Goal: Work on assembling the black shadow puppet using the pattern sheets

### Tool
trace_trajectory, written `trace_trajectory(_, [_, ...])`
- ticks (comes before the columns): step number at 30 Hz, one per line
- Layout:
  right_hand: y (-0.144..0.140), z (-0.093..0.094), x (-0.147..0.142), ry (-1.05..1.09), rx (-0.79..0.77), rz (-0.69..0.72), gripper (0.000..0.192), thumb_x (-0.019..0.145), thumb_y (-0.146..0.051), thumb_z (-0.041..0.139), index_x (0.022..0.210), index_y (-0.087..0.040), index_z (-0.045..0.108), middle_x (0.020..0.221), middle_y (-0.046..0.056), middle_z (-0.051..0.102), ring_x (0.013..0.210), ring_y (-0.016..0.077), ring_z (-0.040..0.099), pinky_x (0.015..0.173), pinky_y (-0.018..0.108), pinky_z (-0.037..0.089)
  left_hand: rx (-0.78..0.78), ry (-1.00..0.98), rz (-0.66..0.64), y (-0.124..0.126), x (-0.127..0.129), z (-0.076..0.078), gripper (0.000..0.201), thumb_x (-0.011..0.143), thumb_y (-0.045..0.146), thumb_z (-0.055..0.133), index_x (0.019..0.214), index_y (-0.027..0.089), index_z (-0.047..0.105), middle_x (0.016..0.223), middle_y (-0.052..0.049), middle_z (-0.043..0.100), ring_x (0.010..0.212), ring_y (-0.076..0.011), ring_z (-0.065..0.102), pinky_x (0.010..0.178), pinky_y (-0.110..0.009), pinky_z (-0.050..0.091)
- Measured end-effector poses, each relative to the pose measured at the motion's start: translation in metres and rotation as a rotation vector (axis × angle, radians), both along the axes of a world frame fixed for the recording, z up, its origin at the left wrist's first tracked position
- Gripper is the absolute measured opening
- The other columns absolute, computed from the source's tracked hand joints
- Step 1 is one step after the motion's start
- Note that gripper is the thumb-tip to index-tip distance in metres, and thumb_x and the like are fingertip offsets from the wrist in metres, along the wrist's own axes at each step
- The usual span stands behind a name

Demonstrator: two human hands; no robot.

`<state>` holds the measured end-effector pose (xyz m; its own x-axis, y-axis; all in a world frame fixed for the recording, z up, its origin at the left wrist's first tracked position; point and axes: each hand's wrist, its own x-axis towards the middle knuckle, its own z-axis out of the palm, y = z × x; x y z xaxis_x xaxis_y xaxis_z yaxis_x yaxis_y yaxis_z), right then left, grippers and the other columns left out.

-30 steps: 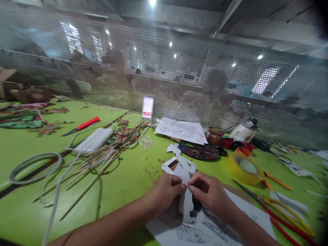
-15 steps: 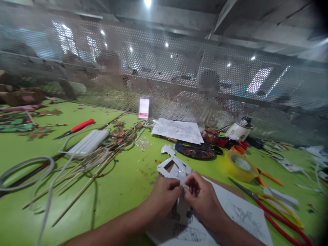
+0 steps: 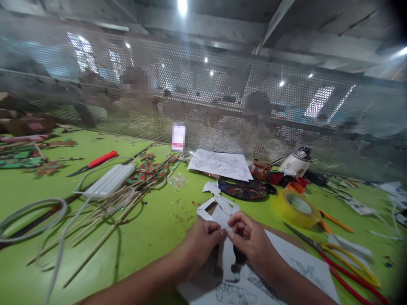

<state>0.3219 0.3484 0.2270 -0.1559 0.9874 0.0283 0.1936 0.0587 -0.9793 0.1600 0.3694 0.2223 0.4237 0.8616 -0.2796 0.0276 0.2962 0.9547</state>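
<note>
Perforated screen along the far edge; before it, the green table, heavily littered. A drawn sheet lies at the near side, partly under both forearms, with scissors to its right. White paper cut-out stretches away between the hands, its near end above the sheet. Left hand: thumb pressed to curled forefinger over the cut-out's middle. Right hand: fingers curled, tips by the left thumb; cannot tell whether they pinch paper or some tiny piece. Step in hand, I judge: fine fingertip fiddling at mid-figure. Next move seems to call for a steady left hold and small, light right-hand adjustments.
</note>
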Motion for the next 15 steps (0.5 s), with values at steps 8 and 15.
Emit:
trace_trajectory(8, [0.0056, 0.0002, 0.0024, 0.241, -0.11, 0.096, 0.042, 0.073, -0.046, 0.073, 0.099, -0.021, 0.052, 0.063, -0.009, 0.044, 0.047, 0.005, 0.041, 0.046, 0.018, 0.034, 0.139, 0.066, 0.026, -0.004, 0.0023, 0.003, 0.04, 0.07, 0.056, 0.058, 0.062, 0.019, 0.045, 0.051, 0.005, 0.04, 0.047, -0.0088, 0.033, 0.046, -0.024, 0.024])
trace_trajectory(15, [0.0006, 0.0053, -0.0041, 0.21, -0.104, 0.023, 0.038, 0.081, -0.047, 0.065, 0.106, -0.021, 0.051, 0.067, -0.008, 0.044, 0.05, 0.0057, 0.044, 0.048, 0.019, 0.035, 0.198, 0.085, 0.044, -0.0059, 0.0048, 0.0041, 0.038, 0.074, 0.054, 0.054, 0.065, 0.018, 0.046, 0.055, 0.002, 0.045, 0.049, -0.0109, 0.04, 0.047, -0.024, 0.029])
